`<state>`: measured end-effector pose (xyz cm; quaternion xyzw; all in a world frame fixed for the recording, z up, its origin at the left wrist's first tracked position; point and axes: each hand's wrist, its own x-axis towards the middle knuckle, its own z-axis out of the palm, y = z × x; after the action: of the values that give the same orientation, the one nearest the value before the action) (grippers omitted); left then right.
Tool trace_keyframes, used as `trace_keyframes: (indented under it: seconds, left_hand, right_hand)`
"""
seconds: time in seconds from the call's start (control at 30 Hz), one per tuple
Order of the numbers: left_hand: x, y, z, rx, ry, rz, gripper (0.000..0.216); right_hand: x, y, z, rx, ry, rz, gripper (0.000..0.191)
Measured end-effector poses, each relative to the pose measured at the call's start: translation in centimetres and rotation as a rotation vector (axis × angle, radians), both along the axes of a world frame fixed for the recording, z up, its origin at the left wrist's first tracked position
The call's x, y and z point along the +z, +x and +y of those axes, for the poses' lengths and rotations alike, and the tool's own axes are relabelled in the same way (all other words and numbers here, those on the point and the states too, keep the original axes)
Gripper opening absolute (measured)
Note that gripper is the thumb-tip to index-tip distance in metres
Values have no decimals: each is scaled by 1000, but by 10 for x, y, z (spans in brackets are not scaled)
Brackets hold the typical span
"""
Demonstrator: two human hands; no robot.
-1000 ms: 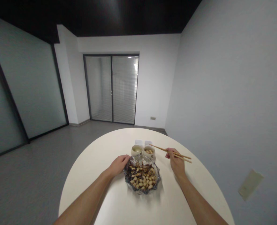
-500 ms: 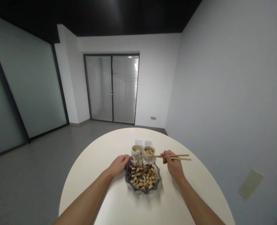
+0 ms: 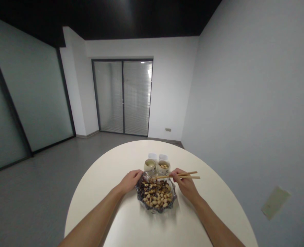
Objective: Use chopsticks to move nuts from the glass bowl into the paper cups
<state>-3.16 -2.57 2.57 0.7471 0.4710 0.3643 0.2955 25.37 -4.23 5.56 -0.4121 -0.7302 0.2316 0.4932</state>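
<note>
A clear glass bowl (image 3: 140,198) with a scalloped rim stands in front of me on the table. It holds pale pistachio-like nuts (image 3: 159,199) on the near side and dark seeds mixed with brown pieces (image 3: 149,188) toward the back. My left hand (image 3: 130,180) grips the bowl's left rim, its fingertips partly hidden. Wooden chopsticks (image 3: 186,175) are held in my right hand (image 3: 180,180), its fingers closed around them at the bowl's right back edge. Their tips reach over the far left part of the bowl, above the dark seeds; whether they touch anything I cannot tell.
Behind the bowl stand two small cups: the left cup (image 3: 150,165) shows a pale inside, the right cup (image 3: 163,167) holds some nuts. Two white plastic containers (image 3: 152,156) sit farther back. All rest on a round white table (image 3: 116,157), with a wall (image 3: 244,103) to the right.
My right hand has moved left and slightly toward me, bringing the chopsticks' tips from near the cups to over the bowl. My left hand has stayed on the rim.
</note>
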Motion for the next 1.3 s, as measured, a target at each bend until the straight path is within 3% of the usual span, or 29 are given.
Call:
trace_keyframes:
  seconds: [0.6, 1.3]
  left_hand:
    - [1, 1, 0, 10, 0, 4, 54]
    - [1, 0, -1, 13, -2, 9, 53]
  right_hand:
    - [0, -11, -5, 26, -68, 43, 42]
    - [6, -6, -5, 1, -40, 122, 45]
